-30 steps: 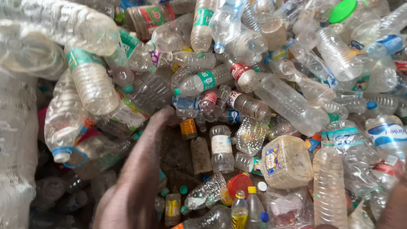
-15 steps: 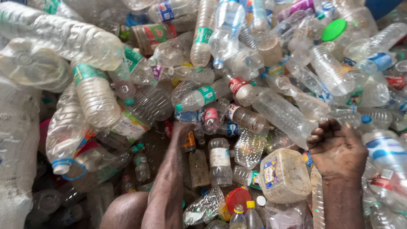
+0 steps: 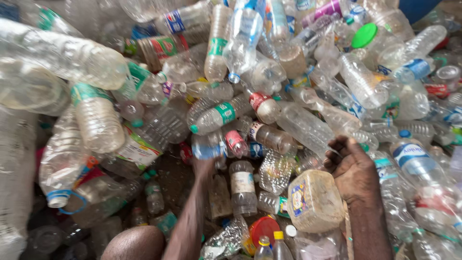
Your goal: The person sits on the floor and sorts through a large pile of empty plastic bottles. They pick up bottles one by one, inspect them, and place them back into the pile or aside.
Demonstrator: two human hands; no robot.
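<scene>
While the whole view is pretty much wall-to-wall plastic, the heap of empty bottles (image 3: 308,130) is by far the biggest thing, mostly clear ones with green, blue and red labels, lying every which way. I'll use the squat yellowish tub (image 3: 315,200) with the picture label as my landmark, since it sits low and right of middle.

Far to the left of the tub, a big clear bottle (image 3: 62,55) lies on its side across the top corner. Below that one, still well left of the tub, a ribbed bottle with a green band (image 3: 96,120) tilts downward.

Next down in size are the arms. Just right of the tub, nearly touching its upper corner, is the right hand (image 3: 353,171), fingers curled into a loose fist, grip clenched but I can't make out anything in it. Left of the tub, a forearm runs up from the bottom edge to the left hand (image 3: 206,166), which is pushed in under a bottle with a blue label (image 3: 208,147). The fingers are hidden by that bottle, so I can't tell whether that grip is closed or loose.

Smaller stuff: a red lid (image 3: 263,227) just below-left of the tub, and a green cap (image 3: 364,35) well above it.
</scene>
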